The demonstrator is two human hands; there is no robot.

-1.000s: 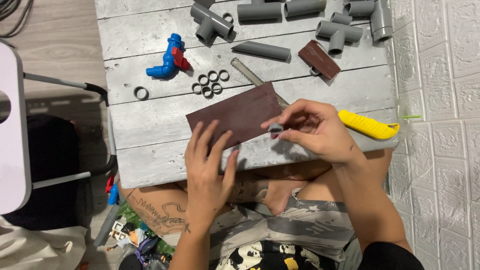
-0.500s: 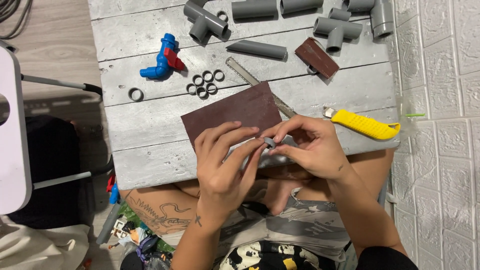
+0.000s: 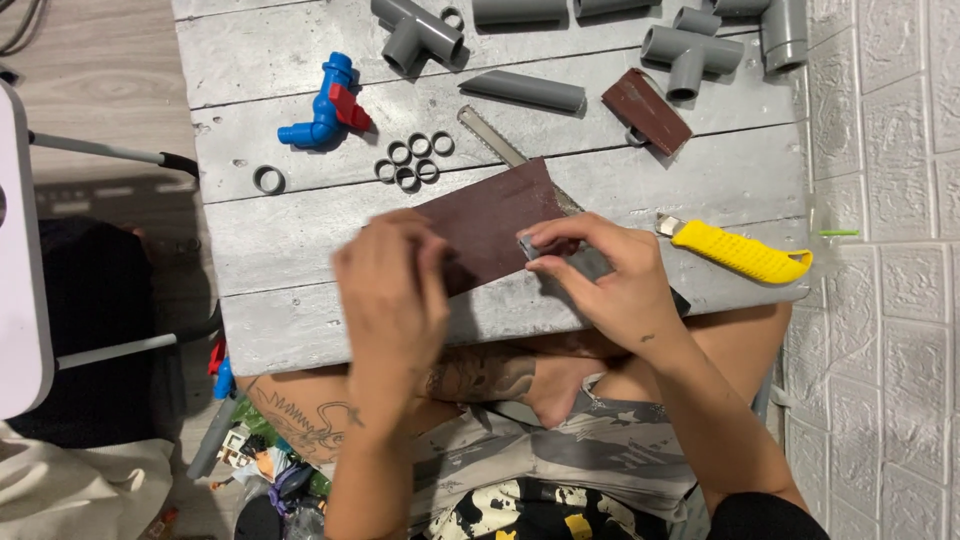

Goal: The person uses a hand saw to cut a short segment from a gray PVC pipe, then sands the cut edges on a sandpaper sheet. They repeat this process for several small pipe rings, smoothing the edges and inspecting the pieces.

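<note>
A dark brown sheet of sandpaper (image 3: 495, 220) lies on the grey wooden board (image 3: 300, 230). My left hand (image 3: 392, 295) presses flat on the sheet's near left corner. My right hand (image 3: 605, 280) pinches a small grey ring (image 3: 527, 246) between thumb and forefinger, on the sheet's right edge. A metal saw blade (image 3: 490, 135) runs under the sheet's far side.
A yellow utility knife (image 3: 745, 255) lies to the right. Several grey rings (image 3: 412, 160), one lone ring (image 3: 268, 180), a blue valve with red handle (image 3: 325, 105), grey pipe fittings (image 3: 690, 50), a short pipe (image 3: 525, 90) and a brown folded sandpaper piece (image 3: 647, 110) lie farther back. A white brick wall (image 3: 890, 270) stands right.
My left hand moved back to the left and flattened on the sandpaper's corner. My right hand with the ring shifted slightly on the sheet's right edge.
</note>
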